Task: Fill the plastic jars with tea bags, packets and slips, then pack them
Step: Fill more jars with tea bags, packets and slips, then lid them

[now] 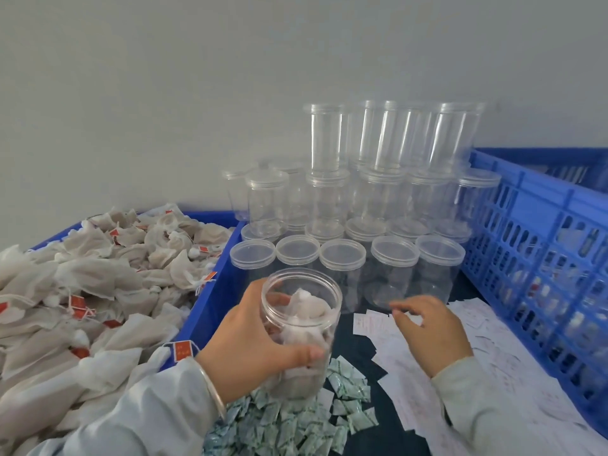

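Plain grey wall fills the upper half of the frame, and below it a dark work surface (391, 432) is crowded with supplies. At lower centre the person's left hand (253, 343) wraps its fingers and thumb round an open, lidless jar (301, 327) that already holds several tea bags, so the first filling step looks done for this jar. To its right, the right hand (431, 327) hovers with loosely curled fingers over the paper slips (424, 386) scattered at lower right; whether a slip is pinched between the fingertips cannot be told. Small green-printed packets (289, 422) lie heaped at bottom centre, just below the held jar; none can be made out inside it. A blue tray (217, 291) on the left is piled with loose tea bags (98, 284). Behind the hands, in the middle of the frame, lidded empty jars (362, 209) stand stacked in tiers, and a blue crate (526, 225) sits at right. Judging by this, most jars remain unfilled and packing has barely begun.
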